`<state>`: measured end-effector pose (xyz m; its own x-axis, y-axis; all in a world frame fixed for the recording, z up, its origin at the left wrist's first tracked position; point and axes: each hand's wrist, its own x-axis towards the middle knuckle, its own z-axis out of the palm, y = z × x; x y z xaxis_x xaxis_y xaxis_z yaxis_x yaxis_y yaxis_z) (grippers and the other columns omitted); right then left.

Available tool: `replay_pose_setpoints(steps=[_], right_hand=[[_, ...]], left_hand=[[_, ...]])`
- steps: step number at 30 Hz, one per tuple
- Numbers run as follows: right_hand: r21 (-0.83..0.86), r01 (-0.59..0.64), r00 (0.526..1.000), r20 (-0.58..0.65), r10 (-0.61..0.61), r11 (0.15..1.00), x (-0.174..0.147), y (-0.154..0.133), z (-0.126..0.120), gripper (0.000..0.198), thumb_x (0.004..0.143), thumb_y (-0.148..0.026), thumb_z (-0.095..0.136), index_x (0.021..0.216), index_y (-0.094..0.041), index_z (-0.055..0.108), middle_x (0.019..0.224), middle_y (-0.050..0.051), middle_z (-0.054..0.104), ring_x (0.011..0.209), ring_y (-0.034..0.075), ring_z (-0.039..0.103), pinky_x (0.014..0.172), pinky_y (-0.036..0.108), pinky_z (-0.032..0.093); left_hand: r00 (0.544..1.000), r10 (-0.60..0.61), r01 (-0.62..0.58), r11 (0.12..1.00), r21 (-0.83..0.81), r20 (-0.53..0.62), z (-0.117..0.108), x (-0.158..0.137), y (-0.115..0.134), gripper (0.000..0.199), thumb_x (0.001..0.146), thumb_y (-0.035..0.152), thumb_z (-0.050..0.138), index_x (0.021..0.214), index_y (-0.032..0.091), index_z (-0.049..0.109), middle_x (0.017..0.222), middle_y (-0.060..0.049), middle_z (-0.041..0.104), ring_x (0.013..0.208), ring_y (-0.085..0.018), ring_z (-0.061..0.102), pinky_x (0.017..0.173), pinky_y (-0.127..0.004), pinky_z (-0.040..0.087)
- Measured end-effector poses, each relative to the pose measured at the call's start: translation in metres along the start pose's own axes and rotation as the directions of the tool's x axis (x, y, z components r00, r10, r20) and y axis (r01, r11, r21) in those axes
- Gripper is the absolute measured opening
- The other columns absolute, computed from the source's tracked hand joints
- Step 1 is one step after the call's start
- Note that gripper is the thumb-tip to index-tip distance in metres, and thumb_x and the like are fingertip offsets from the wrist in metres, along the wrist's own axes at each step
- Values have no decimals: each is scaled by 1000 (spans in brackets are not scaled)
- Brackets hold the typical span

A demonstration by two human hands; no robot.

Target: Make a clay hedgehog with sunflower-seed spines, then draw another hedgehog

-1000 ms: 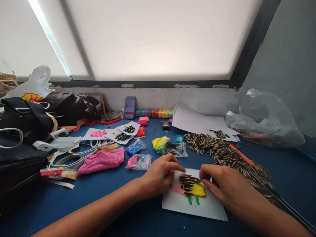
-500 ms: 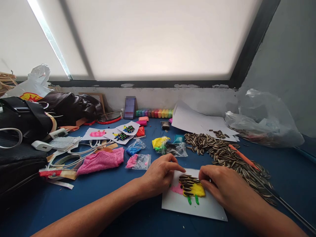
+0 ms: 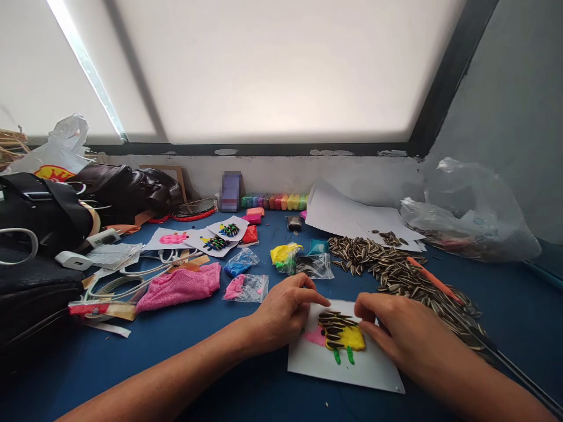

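Note:
A white sheet [image 3: 347, 375] lies before me, bearing a yellow clay shape [image 3: 353, 339] with a pink clay part [image 3: 315, 336] at its left and two green clay pieces [image 3: 343, 356] below. Rows of striped sunflower seeds [image 3: 336, 321] stick in the yellow clay. My left hand [image 3: 285, 313] rests at the sheet's upper left, index finger stretched along its top edge, the other fingers curled. Just right of the seeds is my right hand [image 3: 391, 331], thumb and index finger slightly apart with no seed visible between them. Its other fingers are partly hidden.
Loose sunflower seeds [image 3: 391, 269] form a pile at the right, an orange stick [image 3: 433, 278] lying across it. Bagged clay [image 3: 285, 256], a pink cloth [image 3: 182, 287] and finished seed pictures [image 3: 215, 241] lie behind and left. A plastic bag [image 3: 475, 223] stands back right.
My right hand's fingertips have drawn slightly right, off the seeds, and parted a little. The left hand and the sheet stay where they were.

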<state>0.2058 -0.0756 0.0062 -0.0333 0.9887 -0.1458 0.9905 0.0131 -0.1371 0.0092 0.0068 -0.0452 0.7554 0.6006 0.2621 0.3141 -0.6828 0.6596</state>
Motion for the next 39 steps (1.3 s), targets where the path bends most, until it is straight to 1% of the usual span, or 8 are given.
replay_pose_setpoints(steps=[7, 11, 20, 23, 25, 29, 35, 39], right_hand=[[-19, 9, 996, -93, -10, 1000, 2, 18, 0, 24, 89, -17, 46, 78, -25, 66, 78, 2, 71, 69, 19, 66, 57, 27, 42], [15, 124, 976, -185, -119, 992, 4, 23, 5, 32, 88, -15, 45, 90, -29, 74, 84, 3, 73, 73, 18, 68, 61, 26, 46], [32, 157, 981, -120, -152, 987, 2, 17, 6, 38, 91, -16, 41, 103, -29, 75, 87, 5, 71, 75, 19, 68, 66, 30, 50], [-7, 97, 972, -213, -97, 995, 4, 25, 0, 34, 90, -18, 44, 102, -27, 74, 94, 5, 73, 79, 20, 69, 67, 31, 52], [-65, -13, 961, -275, -5, 998, 7, 33, -3, 30, 87, -19, 48, 101, -25, 74, 98, 5, 74, 81, 23, 70, 65, 33, 52], [-169, -161, 957, -266, 112, 972, 14, 46, -5, 28, 88, -19, 48, 95, -24, 75, 95, 5, 74, 83, 26, 70, 57, 33, 49], [-143, -141, 974, -199, 111, 980, 18, 51, -1, 32, 92, -19, 44, 102, -22, 74, 105, 7, 72, 96, 25, 67, 69, 34, 52], [-95, -83, 978, -199, 63, 992, 15, 50, -3, 28, 86, -16, 52, 99, -24, 75, 103, 6, 71, 94, 24, 67, 73, 34, 52]], left_hand=[[1000, 9, -9, 1000, 2, -16, 1, 0, -1, 45, 76, -3, 44, 103, 18, 72, 102, -7, 60, 91, -16, 58, 83, -30, 48], [1000, -5, 5, 1000, 4, 3, 0, 0, 1, 45, 76, -3, 44, 104, 18, 72, 105, -7, 60, 92, -16, 58, 83, -30, 48], [1000, 3, -3, 1000, 11, -11, 1, 0, 0, 45, 75, -3, 43, 103, 19, 72, 104, -7, 60, 93, -16, 58, 83, -30, 49], [1000, 10, -10, 1000, 7, -15, 1, 0, 0, 45, 76, -2, 43, 104, 19, 71, 102, -7, 60, 93, -17, 58, 83, -30, 49], [1000, 5, -5, 1000, 2, -10, 0, 0, 1, 44, 76, -2, 43, 105, 18, 71, 101, -7, 60, 92, -17, 58, 83, -30, 49], [1000, -12, 12, 1000, -6, 0, -1, 1, 2, 43, 77, -2, 44, 106, 15, 70, 104, -9, 61, 94, -17, 58, 84, -30, 49], [1000, -13, 13, 1000, -14, -9, -1, 0, 3, 41, 77, -1, 45, 106, 15, 70, 103, -8, 61, 93, -18, 59, 82, -30, 49], [1000, -16, 16, 1000, -14, -10, -1, 0, 4, 41, 77, -1, 46, 107, 15, 70, 103, -8, 61, 94, -18, 58, 83, -30, 49]])
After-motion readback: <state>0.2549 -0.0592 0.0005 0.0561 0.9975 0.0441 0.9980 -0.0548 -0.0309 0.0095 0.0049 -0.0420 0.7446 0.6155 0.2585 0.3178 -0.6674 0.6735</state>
